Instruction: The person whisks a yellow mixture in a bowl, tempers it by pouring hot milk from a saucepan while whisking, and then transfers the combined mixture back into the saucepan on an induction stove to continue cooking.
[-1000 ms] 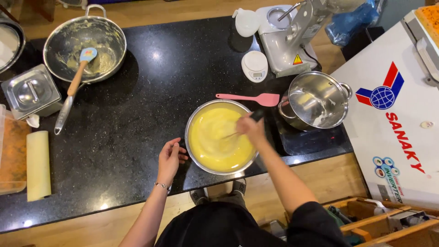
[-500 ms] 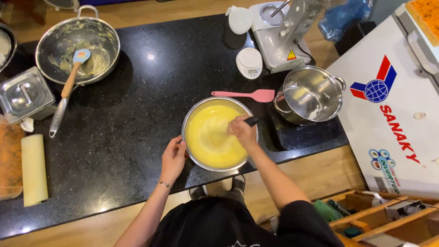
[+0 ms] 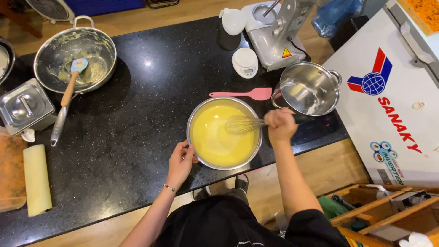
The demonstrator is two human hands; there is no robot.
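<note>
Our right hand [image 3: 280,124] is fisted around the whisk [image 3: 242,124], its wires in the yellow batter. Our left hand [image 3: 181,160], fingers curled, grips the steel mixing bowl [image 3: 195,114] rim, steadying it near the black countertop's [image 3: 137,137] front edge.

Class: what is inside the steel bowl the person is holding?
The bowl holds smooth yellow batter and the wire head of a whisk. The bowl's bottom is covered by batter.

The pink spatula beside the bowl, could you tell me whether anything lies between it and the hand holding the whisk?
Nothing visible does. The right hand grips the whisk just below the pink spatula, with only bare counter between them.
</note>
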